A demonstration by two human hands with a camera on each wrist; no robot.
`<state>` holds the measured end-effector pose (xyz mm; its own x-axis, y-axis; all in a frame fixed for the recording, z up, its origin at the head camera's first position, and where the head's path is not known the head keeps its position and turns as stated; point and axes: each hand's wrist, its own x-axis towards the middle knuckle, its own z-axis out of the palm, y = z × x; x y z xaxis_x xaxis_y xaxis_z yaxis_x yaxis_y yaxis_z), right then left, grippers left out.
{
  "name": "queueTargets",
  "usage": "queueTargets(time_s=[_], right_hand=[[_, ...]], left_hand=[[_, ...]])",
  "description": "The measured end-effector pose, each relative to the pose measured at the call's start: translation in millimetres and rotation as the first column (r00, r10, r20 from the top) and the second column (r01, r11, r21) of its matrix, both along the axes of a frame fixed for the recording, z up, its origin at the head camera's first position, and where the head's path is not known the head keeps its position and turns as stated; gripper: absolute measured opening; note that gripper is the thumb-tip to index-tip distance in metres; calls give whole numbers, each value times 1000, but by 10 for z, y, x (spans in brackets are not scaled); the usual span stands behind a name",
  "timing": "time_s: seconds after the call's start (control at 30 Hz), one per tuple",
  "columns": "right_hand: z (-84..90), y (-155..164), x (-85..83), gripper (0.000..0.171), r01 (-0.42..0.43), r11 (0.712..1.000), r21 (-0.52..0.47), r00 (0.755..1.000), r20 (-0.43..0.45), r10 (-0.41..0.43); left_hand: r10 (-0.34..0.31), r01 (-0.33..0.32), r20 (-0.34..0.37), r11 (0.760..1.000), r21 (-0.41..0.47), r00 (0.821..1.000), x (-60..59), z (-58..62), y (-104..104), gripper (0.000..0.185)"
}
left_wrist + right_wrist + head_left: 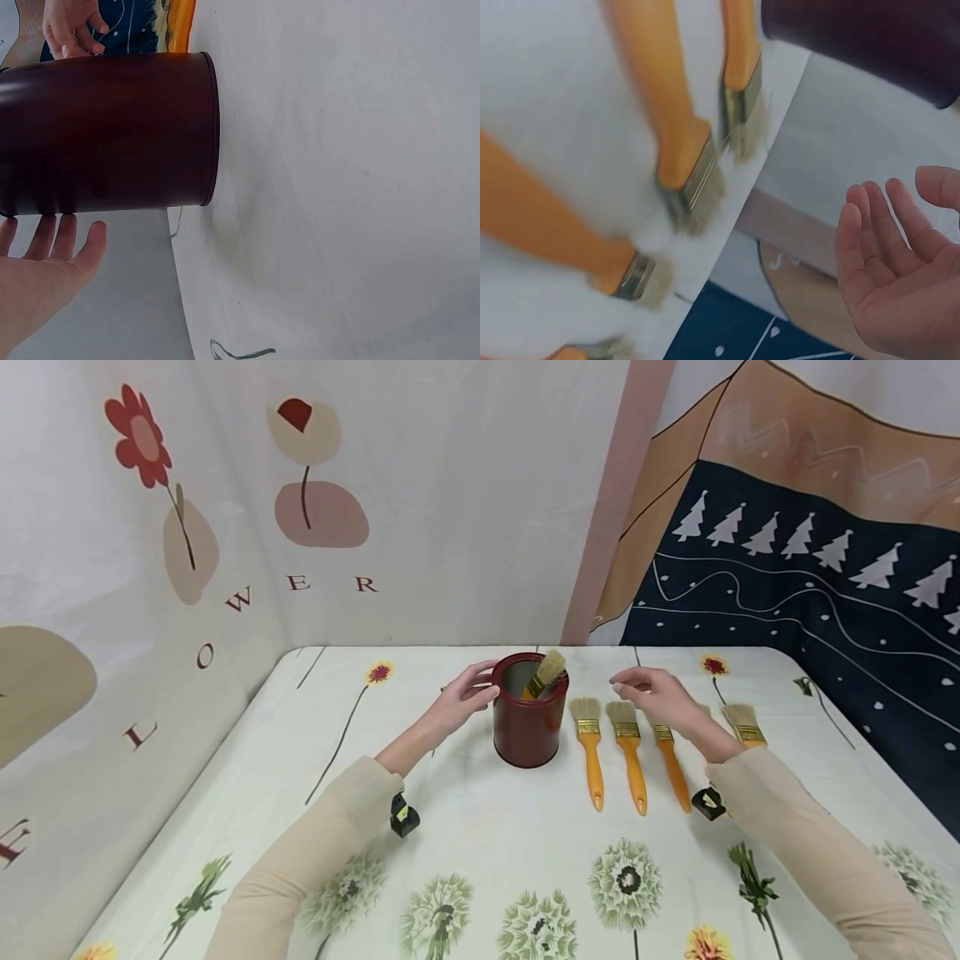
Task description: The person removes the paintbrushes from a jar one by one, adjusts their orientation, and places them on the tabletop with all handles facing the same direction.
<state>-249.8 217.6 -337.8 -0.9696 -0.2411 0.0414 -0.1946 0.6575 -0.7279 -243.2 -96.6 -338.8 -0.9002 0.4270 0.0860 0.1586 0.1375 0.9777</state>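
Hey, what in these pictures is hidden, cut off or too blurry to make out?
- Head view: the right hand covers the bristles of the third brush, and its sleeve hides the fourth brush's handle.
- Head view: the can's wall hides the handle of the brush inside.
- Left wrist view: the can's rim is cut off by the frame edge.
- Right wrist view: motion blur smears the brushes.

A dark red can (528,720) with a grey inside is standing on the counter (465,827), whose white cloth is showing printed red, yellow and pale green dandelion-like flowers on thin stems. The brushes (630,752) are showing orange handles, brass-coloured bands and pale cream bristles, as is the brush in the can (544,674). Beige sleeves (315,852) are covering both arms, while the backdrop is showing red and tan flowers at left and white trees on navy at right.
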Motion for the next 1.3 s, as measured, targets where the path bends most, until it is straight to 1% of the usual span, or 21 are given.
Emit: queueTargets(time_s=[0.1,0.27,0.47,0.73,0.9,1.1,1.3], right_hand=[[-2,-49,4,30,-18,1000,-16,1000,-21,18],[36,-131,47,30,-34,999,-38,999,-30,32],[93,-222,108,30,-29,998,-60,998,-53,26],[94,-327,146,30,-39,988,-147,995,-98,25],[62,-392,126,34,-34,979,-201,993,-118,10],[56,-483,106,40,-20,978,-210,990,-140,-10],[104,-604,98,45,30,981,-190,985,-162,-61]], left_hand=[[1,-1,0,1000,2,1000,-1,0,1,50],[3,-3,-2,1000,-4,1000,3,5,2,50],[4,-4,-4,1000,-10,1000,5,7,2,50],[4,-4,-2,1000,-4,1000,-1,-9,-1,49],[4,-4,-2,1000,-3,1000,-3,-11,2,49],[3,-3,-8,1000,-5,1000,6,-2,1,49],[-1,1,-6,1000,-5,1000,-8,-9,1,50]])
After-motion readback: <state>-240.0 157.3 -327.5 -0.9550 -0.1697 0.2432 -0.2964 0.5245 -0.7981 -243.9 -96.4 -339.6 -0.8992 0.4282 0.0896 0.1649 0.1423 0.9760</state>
